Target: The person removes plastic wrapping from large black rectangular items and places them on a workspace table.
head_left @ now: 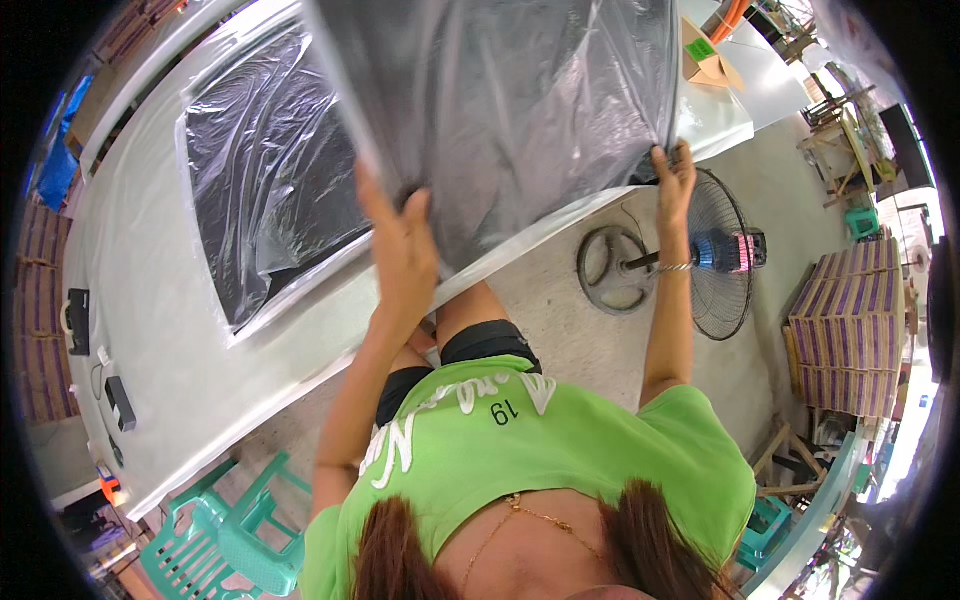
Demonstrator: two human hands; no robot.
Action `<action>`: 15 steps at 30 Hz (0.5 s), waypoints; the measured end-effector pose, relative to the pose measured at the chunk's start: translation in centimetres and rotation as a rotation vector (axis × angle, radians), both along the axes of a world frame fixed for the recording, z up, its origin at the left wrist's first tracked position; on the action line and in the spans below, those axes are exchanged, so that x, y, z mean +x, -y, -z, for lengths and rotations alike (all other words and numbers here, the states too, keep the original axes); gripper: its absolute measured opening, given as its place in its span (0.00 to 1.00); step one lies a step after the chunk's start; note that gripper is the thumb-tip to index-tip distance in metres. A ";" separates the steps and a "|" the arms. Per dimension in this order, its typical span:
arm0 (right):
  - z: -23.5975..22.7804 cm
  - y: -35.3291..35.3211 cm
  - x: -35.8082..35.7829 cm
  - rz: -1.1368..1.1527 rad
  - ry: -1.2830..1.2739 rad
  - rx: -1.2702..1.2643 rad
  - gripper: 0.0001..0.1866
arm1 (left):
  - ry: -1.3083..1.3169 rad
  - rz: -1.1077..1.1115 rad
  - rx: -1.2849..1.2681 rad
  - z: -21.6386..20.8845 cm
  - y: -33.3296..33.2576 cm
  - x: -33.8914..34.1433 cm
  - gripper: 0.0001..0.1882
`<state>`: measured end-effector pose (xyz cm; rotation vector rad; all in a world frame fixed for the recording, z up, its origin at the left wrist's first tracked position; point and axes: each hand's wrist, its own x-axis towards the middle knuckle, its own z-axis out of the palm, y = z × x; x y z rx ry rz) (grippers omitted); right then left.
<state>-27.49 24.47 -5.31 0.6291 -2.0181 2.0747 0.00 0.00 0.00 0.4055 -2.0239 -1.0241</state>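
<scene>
Presently, my left hand [405, 250] grips the left edge of a dark sheet in clear plastic [530, 120], close to its near corner, and my right hand [676, 190] is closed on the right edge. This sheet is held over the white counter [140, 250]. To its left, a second dark sheet [280, 190] lies on the counter, its plastic wrinkled. A fan [722, 252] stands near my right forearm.
</scene>
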 end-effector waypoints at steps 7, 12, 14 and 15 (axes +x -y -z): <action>-1.0 -7.4 -16.8 0.045 -0.086 0.291 0.14 | 0.024 0.327 0.283 0.1 -3.8 -12.8 0.41; -2.3 -5.0 -21.9 0.024 -0.016 0.448 0.14 | 0.184 0.265 0.446 3.0 -3.3 -17.5 0.42; -2.1 -4.8 -24.4 0.005 -0.053 0.488 0.15 | 0.190 0.183 0.397 4.3 -3.3 -19.3 0.42; -2.4 -3.8 -25.6 -0.021 -0.080 0.506 0.15 | 0.139 0.090 0.317 6.6 -2.9 -20.5 0.41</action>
